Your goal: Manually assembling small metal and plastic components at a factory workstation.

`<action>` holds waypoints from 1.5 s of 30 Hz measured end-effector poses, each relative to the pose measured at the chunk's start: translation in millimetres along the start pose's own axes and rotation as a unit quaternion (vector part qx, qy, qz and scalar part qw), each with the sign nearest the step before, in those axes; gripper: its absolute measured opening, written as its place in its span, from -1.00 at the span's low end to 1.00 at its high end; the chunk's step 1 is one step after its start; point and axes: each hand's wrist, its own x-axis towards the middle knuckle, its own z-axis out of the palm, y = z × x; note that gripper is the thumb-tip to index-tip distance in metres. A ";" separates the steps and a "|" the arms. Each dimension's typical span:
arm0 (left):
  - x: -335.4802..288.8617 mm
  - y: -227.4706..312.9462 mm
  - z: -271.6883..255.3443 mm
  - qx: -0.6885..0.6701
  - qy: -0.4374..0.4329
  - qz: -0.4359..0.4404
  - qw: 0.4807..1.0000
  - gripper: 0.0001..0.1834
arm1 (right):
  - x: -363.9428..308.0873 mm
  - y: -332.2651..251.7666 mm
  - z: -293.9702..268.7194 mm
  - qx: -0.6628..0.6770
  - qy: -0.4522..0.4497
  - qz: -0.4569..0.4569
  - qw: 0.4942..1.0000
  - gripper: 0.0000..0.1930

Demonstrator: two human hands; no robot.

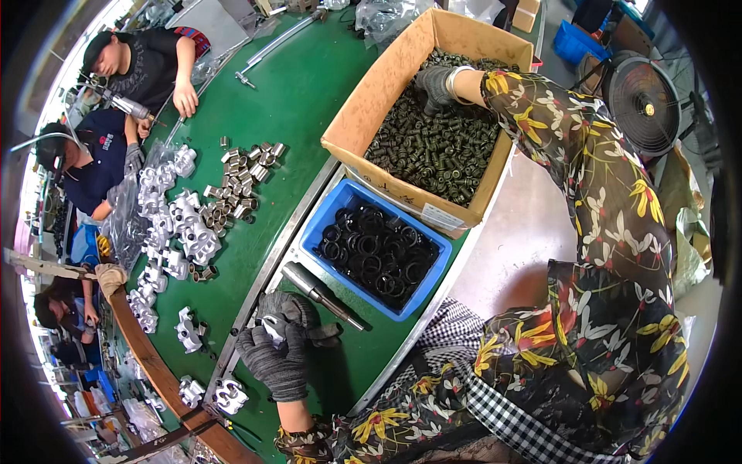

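My left hand (274, 367), in a grey knit glove, is closed around a small silver metal casting (272, 331) at the near end of the green table. Against its far side is a dark grey knit bundle (294, 311); I cannot tell whether it is a loose glove. My right hand (439, 89), also gloved, reaches into a cardboard box (348, 147) of small dark threaded metal fittings (433, 147). Its fingertips are hidden among them. Between the hands stands a blue bin (321, 259) of black rings (371, 247). Beside it lies a steel rod tool (321, 294) with a thin tip.
Silver castings (185, 224) and short metal sleeves (239, 182) lie heaped on the green table (301, 85). Metal edging (282, 240) runs along it. Several people work along the left side, one with a power driver (127, 104). A fan (643, 107) stands at right.
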 end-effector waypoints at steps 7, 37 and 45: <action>-1.3 -3.5 -1.6 -0.005 -0.006 -0.006 1.000 -0.51 | -17.4 5.8 -13.3 0.246 -0.065 0.018 0.967 -0.72; -15.9 11.2 -87.9 -0.615 0.018 -0.201 0.762 -0.63 | -223.9 -366.4 -49.6 0.668 0.213 -0.300 0.647 -0.80; -39.7 17.7 -107.8 -0.505 0.034 -0.239 0.829 -0.62 | -224.9 -398.6 -34.3 0.457 0.389 -0.360 0.715 -0.79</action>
